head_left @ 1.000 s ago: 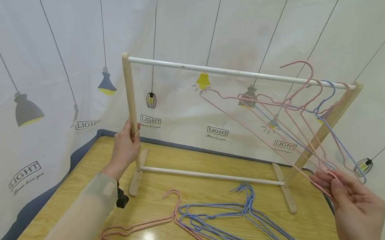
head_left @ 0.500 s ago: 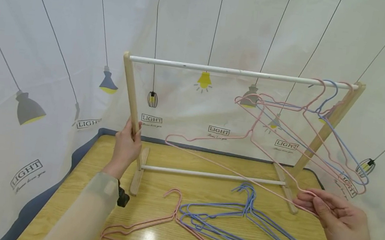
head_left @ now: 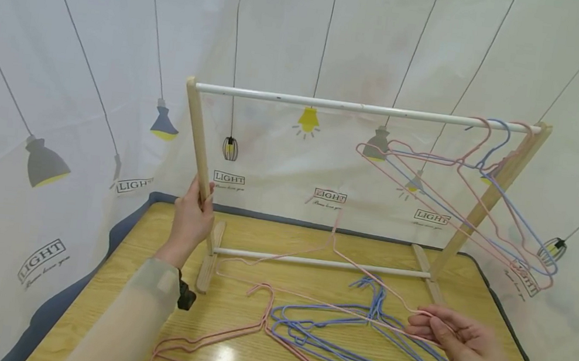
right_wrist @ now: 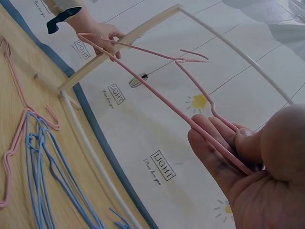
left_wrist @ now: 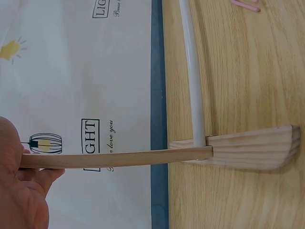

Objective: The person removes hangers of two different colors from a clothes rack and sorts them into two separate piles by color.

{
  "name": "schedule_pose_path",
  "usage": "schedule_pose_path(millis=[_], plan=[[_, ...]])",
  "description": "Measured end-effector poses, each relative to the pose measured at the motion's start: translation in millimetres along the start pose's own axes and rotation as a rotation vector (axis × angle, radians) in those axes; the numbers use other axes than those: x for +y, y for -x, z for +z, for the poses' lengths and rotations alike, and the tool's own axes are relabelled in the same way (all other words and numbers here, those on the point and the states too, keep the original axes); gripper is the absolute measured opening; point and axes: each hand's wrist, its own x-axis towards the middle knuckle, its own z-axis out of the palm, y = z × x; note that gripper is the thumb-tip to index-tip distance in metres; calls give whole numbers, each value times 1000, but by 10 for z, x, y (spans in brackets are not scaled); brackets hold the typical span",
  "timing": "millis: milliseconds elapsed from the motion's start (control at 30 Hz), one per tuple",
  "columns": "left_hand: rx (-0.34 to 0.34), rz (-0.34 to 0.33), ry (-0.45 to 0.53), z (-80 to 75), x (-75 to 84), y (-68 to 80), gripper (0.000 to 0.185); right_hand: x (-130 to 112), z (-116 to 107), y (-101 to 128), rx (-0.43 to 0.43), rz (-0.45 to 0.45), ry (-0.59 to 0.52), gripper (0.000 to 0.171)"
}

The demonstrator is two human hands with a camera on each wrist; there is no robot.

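A: We log the left hand [head_left: 191, 217] gripping the left post of the wooden rack [head_left: 196, 135], fingers curled round it, steadying the frame on the bench [head_left: 115, 280].

B: The right hand [head_left: 455, 339] pinches one end of a pink hanger [head_left: 335, 250] between thumb and fingers; the hanger sits low, above the blue hangers [head_left: 357, 340] on the bench, off the top rail [head_left: 360, 108].

A: We judge it mid-transfer between rail and bench. Hung hangers [head_left: 480, 183] crowd the rail's right end.

B: Either way, the next move needs its hook kept clear of the blue pile.
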Motion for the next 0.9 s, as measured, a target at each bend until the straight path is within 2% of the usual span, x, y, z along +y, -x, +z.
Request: schedule_pose_path(millis=[233, 367, 467, 600, 767, 900], plan=[[-3, -6, -2, 14, -4, -2, 49, 294, 146, 33, -77, 11, -34, 28], [0, 1, -2, 6, 4, -7, 48, 451, 232, 41, -144, -10, -113, 26], [3, 4, -10, 1, 10, -11, 47, 548, 291, 45, -214, 29, -215, 27], [3, 1, -13, -1, 14, -16, 44, 660, 373, 64, -270, 92, -278, 30], [7, 17, -7, -3, 14, -10, 44, 765, 496, 79, -289, 128, -290, 30], [9, 28, -3, -3, 9, -6, 46, 848, 609, 71, -295, 152, -360, 32]])
